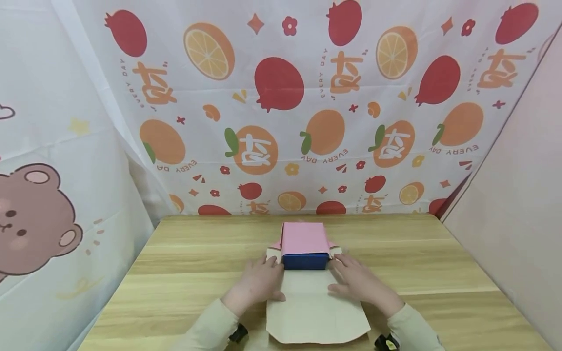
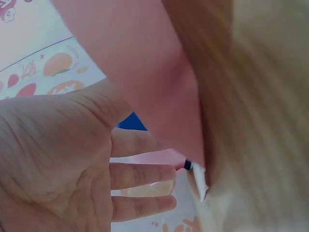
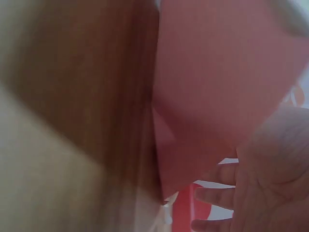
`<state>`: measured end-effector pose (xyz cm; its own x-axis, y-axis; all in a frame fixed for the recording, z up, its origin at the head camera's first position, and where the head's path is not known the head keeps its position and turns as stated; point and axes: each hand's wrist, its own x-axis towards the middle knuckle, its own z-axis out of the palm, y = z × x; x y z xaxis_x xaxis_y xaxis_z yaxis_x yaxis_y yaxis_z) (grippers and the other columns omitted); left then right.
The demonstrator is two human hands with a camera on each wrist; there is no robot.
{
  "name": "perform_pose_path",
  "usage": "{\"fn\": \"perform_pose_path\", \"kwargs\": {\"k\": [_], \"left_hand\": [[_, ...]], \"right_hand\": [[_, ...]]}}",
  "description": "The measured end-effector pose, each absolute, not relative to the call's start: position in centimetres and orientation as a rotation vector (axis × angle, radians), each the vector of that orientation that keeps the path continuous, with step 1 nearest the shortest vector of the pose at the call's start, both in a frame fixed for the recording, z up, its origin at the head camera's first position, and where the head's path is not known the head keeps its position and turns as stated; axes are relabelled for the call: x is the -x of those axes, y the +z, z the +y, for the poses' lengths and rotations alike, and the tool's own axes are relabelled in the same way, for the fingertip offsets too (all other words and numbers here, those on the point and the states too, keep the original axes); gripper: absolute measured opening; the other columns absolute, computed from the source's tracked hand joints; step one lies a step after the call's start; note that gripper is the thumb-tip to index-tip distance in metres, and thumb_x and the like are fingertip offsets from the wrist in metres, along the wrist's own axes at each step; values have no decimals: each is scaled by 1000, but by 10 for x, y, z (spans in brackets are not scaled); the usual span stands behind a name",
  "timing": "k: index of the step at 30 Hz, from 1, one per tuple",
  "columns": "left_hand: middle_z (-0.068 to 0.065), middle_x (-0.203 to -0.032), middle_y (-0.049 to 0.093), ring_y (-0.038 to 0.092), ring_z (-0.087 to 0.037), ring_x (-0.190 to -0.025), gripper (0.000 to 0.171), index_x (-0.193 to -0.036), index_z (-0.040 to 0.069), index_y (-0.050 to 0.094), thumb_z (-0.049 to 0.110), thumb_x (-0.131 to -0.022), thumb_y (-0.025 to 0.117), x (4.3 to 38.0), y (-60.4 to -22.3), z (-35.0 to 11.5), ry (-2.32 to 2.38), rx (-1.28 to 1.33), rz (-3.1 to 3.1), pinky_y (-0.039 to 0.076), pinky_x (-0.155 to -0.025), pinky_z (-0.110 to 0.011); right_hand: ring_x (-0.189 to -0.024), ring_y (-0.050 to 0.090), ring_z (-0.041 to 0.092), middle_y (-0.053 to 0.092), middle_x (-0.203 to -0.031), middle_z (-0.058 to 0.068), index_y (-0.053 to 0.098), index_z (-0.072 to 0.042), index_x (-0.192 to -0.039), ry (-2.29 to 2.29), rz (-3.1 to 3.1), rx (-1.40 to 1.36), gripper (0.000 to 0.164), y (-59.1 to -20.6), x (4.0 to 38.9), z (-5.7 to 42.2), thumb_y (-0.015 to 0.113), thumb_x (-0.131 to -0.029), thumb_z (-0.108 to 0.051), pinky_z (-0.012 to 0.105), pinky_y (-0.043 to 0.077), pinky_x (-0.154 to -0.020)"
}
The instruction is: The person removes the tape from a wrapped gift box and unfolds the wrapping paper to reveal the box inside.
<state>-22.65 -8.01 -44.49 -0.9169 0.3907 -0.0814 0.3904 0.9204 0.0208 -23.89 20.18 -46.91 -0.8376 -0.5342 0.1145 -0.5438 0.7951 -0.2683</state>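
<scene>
A blue box [image 1: 305, 262] lies on a sheet of wrapping paper whose pink side [image 1: 304, 239] is folded over the box's top. The paper's cream inner side [image 1: 317, 319] spreads from the box toward the person. My left hand [image 1: 260, 283] rests on the paper at the box's left, and my right hand [image 1: 360, 282] touches it at the right. In the left wrist view, straight fingers [image 2: 142, 175] show beside the raised pink paper [image 2: 145, 72], which hides some fingertips. Straight fingers [image 3: 215, 197] also appear beside the paper [image 3: 203, 87] in the right wrist view.
Everything lies on a wood-grain table [image 1: 197, 273]. A fruit-print cloth [image 1: 281, 146] hangs behind its far edge. At the left hangs a bear-print cloth [image 1: 35, 219], and a pale plain surface [image 1: 518, 195] stands at the right.
</scene>
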Motion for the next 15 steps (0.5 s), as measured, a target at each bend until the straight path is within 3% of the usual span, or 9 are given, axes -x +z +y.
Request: {"fn": "perform_pose_path", "kwargs": {"k": [7,15], "left_hand": [[-12,-140,54,49,-38,-130,80,-132,13,57,56,-69,80,231,-431,-84,40,-622,3058,38,-101,-67],[-13,-143,52,46,-40,-132,72,-138,11,54,44,-78,78,250,-416,-89,112,-566,3052,36,-102,-69]], "right_hand": [[-138,38,46,45,-147,22,49,-3,-140,411,-2945,-813,65,-462,248,199,70,-88,-35,67,37,-105],[-136,43,40,49,-144,19,49,-5,-140,290,-2834,-754,65,-451,267,194,73,-86,-32,63,42,-101]]}}
